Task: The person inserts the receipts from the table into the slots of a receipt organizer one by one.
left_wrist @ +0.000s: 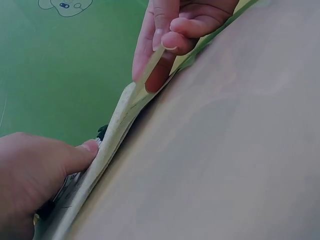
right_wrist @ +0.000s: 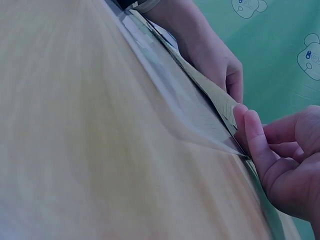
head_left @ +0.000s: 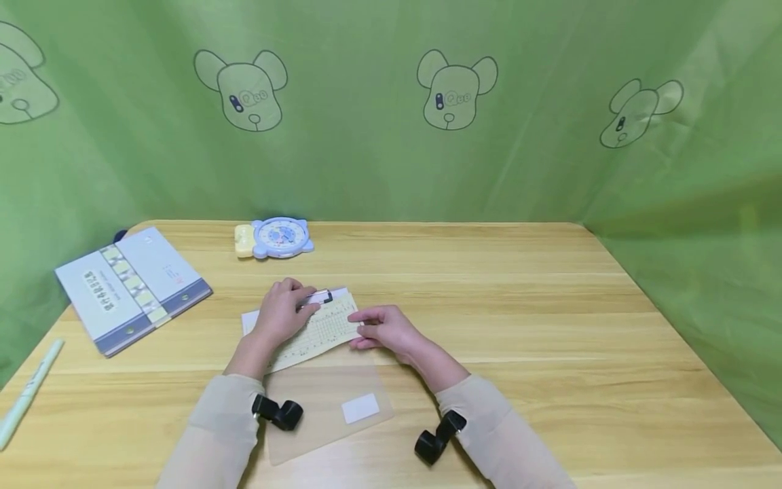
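A pale yellow printed sheet lies tilted over a clip folder. The folder's whitish edge shows behind it, and its translucent cover with a white label spreads toward me. At the top, my left hand bends its thumb and fingers about the metal clip; its thumb shows beside the sheet in the left wrist view. My right hand pinches the sheet's right edge between thumb and fingers, lifting that edge a little, as the right wrist view shows.
A blue-grey notebook with a patterned band lies at the left. Behind the folder is a blue-and-yellow toy clock. A pale green pen rests by the left table edge. Green curtains enclose the wooden table.
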`<action>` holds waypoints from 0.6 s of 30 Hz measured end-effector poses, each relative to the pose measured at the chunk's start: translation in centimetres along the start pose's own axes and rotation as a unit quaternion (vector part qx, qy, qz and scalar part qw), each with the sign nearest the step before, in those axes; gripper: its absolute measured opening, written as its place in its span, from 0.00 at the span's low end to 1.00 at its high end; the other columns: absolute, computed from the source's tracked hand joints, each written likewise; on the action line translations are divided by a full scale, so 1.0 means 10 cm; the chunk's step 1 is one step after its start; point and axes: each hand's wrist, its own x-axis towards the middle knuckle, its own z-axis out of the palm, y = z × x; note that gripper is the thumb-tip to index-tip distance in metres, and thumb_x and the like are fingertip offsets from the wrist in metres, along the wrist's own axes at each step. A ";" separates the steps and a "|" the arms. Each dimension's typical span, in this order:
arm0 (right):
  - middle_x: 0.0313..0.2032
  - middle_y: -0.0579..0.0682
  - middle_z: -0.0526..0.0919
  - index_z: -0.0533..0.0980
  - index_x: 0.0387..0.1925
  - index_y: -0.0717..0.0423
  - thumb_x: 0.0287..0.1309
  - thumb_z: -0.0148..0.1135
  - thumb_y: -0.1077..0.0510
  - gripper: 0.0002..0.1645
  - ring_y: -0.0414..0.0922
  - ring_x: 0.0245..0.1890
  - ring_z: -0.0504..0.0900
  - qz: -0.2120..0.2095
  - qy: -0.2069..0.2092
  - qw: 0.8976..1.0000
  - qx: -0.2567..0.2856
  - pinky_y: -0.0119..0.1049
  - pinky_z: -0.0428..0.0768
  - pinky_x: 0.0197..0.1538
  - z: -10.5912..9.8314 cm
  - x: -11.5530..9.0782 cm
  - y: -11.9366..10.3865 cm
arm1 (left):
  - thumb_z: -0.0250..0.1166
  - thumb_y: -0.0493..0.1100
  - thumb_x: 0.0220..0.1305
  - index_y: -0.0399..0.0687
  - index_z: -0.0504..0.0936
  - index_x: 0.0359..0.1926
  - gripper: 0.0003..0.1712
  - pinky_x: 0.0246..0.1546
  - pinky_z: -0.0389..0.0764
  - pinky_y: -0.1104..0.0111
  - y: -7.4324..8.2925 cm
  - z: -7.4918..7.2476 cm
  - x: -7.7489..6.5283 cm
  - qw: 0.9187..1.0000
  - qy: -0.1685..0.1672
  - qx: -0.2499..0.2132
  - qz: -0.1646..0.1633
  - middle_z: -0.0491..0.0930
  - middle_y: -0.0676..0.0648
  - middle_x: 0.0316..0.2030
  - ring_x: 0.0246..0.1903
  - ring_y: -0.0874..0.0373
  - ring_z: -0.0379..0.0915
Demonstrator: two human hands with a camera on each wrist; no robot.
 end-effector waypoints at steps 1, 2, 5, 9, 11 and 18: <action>0.41 0.63 0.73 0.69 0.47 0.72 0.53 0.47 0.74 0.17 0.48 0.27 0.79 0.003 -0.002 1.000 0.003 0.34 0.75 0.35 0.00 0.00 -0.01 | 0.60 0.45 0.55 0.40 0.76 0.47 0.20 0.38 0.63 0.60 -0.01 0.00 0.00 1.000 0.002 0.003 0.007 0.69 0.42 0.38 0.38 0.50 0.61; 0.41 0.63 0.74 0.69 0.47 0.73 0.53 0.47 0.74 0.17 0.48 0.27 0.79 0.004 -0.004 1.000 0.004 0.34 0.75 0.35 0.00 -0.01 -0.01 | 0.60 0.45 0.55 0.40 0.76 0.47 0.20 0.38 0.63 0.60 -0.01 0.00 0.00 1.000 0.004 0.007 0.014 0.69 0.43 0.37 0.37 0.50 0.61; 0.41 0.64 0.73 0.68 0.47 0.73 0.53 0.47 0.74 0.18 0.48 0.27 0.79 0.008 -0.007 1.000 0.005 0.34 0.75 0.35 -0.01 -0.02 -0.03 | 0.60 0.45 0.55 0.39 0.76 0.46 0.19 0.37 0.64 0.61 -0.01 0.01 0.00 0.999 0.010 0.029 0.037 0.69 0.43 0.35 0.36 0.51 0.61; 0.41 0.64 0.74 0.67 0.48 0.74 0.53 0.47 0.75 0.18 0.48 0.27 0.79 0.010 -0.007 1.000 -0.004 0.35 0.75 0.36 -0.01 -0.03 -0.07 | 0.58 0.44 0.56 0.36 0.76 0.45 0.19 0.36 0.64 0.61 0.00 0.01 0.01 0.996 0.010 0.063 0.063 0.69 0.42 0.35 0.35 0.50 0.61; 0.40 0.64 0.74 0.67 0.48 0.74 0.53 0.47 0.75 0.18 0.48 0.27 0.79 0.009 -0.006 1.000 -0.006 0.35 0.75 0.35 0.00 -0.02 -0.06 | 0.58 0.44 0.57 0.36 0.77 0.45 0.18 0.35 0.65 0.62 0.01 0.01 0.02 0.995 0.008 0.077 0.070 0.69 0.42 0.35 0.34 0.50 0.61; 0.41 0.63 0.73 0.68 0.47 0.72 0.53 0.47 0.74 0.18 0.47 0.26 0.79 0.004 -0.005 1.000 -0.005 0.35 0.75 0.35 0.00 0.00 -0.03 | 0.57 0.44 0.58 0.37 0.77 0.45 0.17 0.34 0.65 0.63 -0.02 0.03 0.01 0.993 0.012 0.094 0.075 0.68 0.42 0.34 0.33 0.50 0.61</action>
